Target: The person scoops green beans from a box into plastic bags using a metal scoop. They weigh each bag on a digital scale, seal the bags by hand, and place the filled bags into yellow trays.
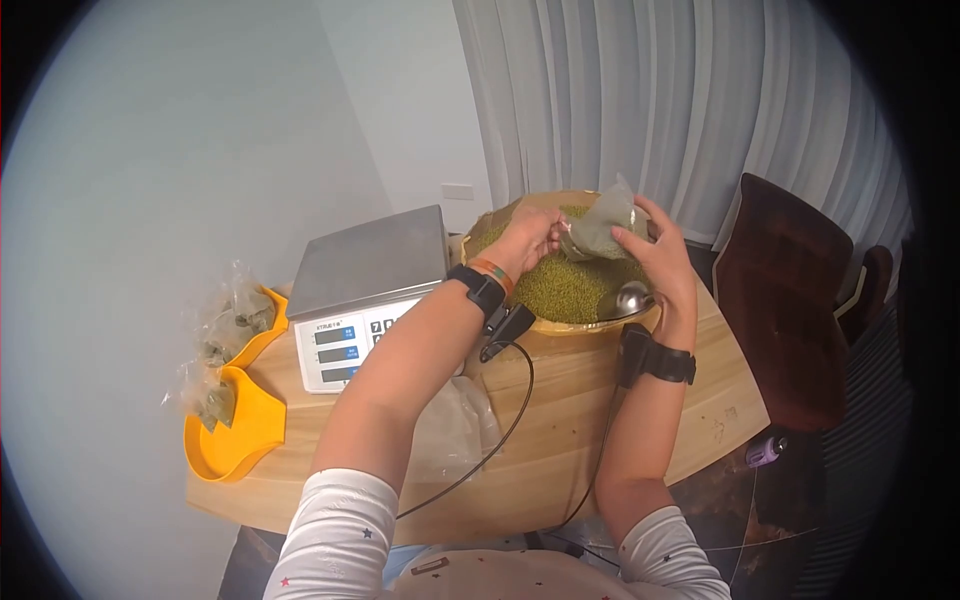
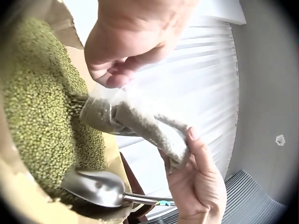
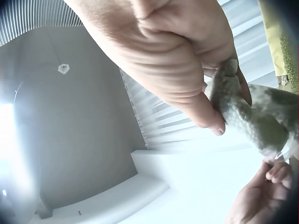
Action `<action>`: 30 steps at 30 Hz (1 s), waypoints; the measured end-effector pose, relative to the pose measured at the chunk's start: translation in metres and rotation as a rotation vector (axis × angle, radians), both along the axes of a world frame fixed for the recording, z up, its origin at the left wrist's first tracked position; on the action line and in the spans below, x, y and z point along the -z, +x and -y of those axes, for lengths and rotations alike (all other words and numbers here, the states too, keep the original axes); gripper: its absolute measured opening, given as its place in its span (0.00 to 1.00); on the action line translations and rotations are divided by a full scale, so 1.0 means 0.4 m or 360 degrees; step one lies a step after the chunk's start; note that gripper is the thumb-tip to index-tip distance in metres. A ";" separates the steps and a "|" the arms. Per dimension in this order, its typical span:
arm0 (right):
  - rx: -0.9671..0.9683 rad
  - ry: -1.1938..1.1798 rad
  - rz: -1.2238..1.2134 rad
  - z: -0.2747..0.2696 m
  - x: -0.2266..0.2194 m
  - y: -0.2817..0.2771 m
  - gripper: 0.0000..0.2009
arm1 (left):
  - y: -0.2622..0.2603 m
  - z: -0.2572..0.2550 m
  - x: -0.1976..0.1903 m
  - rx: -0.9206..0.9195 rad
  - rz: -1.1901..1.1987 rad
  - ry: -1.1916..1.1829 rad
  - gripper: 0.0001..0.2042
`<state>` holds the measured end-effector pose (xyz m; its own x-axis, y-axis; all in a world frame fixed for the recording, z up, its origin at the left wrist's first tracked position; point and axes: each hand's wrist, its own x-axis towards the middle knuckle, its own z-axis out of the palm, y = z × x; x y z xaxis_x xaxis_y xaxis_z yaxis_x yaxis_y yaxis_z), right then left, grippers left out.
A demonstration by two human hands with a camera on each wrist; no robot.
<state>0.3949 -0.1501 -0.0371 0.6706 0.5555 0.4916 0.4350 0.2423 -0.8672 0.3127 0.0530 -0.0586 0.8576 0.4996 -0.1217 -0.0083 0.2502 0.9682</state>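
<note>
A small clear plastic bag of green beans (image 1: 598,230) is held between both hands above a wide basket (image 1: 575,326) heaped with green beans (image 1: 565,285). My left hand (image 1: 545,232) pinches the bag's left end (image 2: 100,109), which tilts down toward the beans (image 2: 42,107). The other end is gripped by my right hand (image 1: 640,237) between thumb and fingers (image 3: 212,121). In the right wrist view the bag (image 3: 254,116) hangs from the right hand (image 3: 219,93), with the left hand (image 3: 261,200) below. A metal scoop (image 2: 98,186) lies in the beans by the near rim.
A grey electronic scale (image 1: 365,285) stands left of the basket on the wooden table (image 1: 560,440). Two yellow trays (image 1: 245,435) with filled clear bags (image 1: 225,325) sit at the table's left end. Loose clear plastic (image 1: 455,430) lies near the front. A dark chair (image 1: 780,300) stands right.
</note>
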 end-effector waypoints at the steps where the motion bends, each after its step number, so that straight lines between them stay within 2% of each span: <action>1: -0.0026 0.0032 -0.0026 0.000 -0.009 0.004 0.26 | 0.007 0.004 -0.005 -0.0024 0.0034 -0.0130 0.11; 2: -0.0006 0.0169 0.0013 -0.010 -0.001 0.007 0.24 | 0.007 0.007 -0.002 -0.0027 0.0072 -0.0214 0.12; 6: 0.0253 0.0157 0.0110 -0.013 -0.003 0.017 0.18 | -0.015 0.018 -0.014 0.0034 -0.0039 -0.0238 0.14; 8: 0.0483 0.0032 0.0255 0.002 -0.028 -0.006 0.13 | -0.024 0.012 -0.009 0.0267 -0.0211 -0.0072 0.14; 9: 0.0485 0.0029 0.0251 0.005 -0.034 -0.013 0.13 | -0.028 0.013 -0.005 0.0269 -0.0214 -0.0074 0.14; 11: 0.0638 -0.0117 0.0417 0.010 -0.039 -0.024 0.11 | -0.035 0.008 0.013 0.0170 -0.0178 0.0010 0.14; 15: 0.0743 -0.0409 0.0469 0.009 -0.039 -0.022 0.12 | -0.052 0.010 0.029 0.0004 -0.0220 0.0067 0.14; 18: 0.0662 -0.0526 0.0234 0.002 -0.024 -0.012 0.13 | -0.061 0.007 0.038 -0.0047 -0.0206 0.0042 0.13; 20: 0.0599 -0.0055 0.0331 -0.003 -0.024 -0.024 0.15 | -0.068 0.005 0.040 -0.0050 -0.0200 0.0031 0.12; 21: 0.0599 -0.0056 0.0331 0.006 -0.029 -0.030 0.15 | -0.068 0.006 0.040 -0.0050 -0.0201 0.0030 0.12; 23: 0.0240 -0.0188 0.0131 0.035 -0.078 -0.074 0.21 | -0.066 0.007 0.038 -0.0130 -0.0234 -0.0024 0.12; 24: 0.0238 -0.0188 0.0131 0.032 -0.075 -0.074 0.21 | -0.067 0.008 0.037 -0.0131 -0.0234 -0.0025 0.12; 26: 0.0108 0.0065 0.0555 0.024 -0.071 -0.075 0.27 | -0.066 0.009 0.039 -0.0119 -0.0212 -0.0096 0.10; 30: -0.0020 0.0021 0.0401 0.041 -0.104 -0.120 0.27 | -0.057 0.008 0.058 -0.0096 -0.0192 -0.0219 0.10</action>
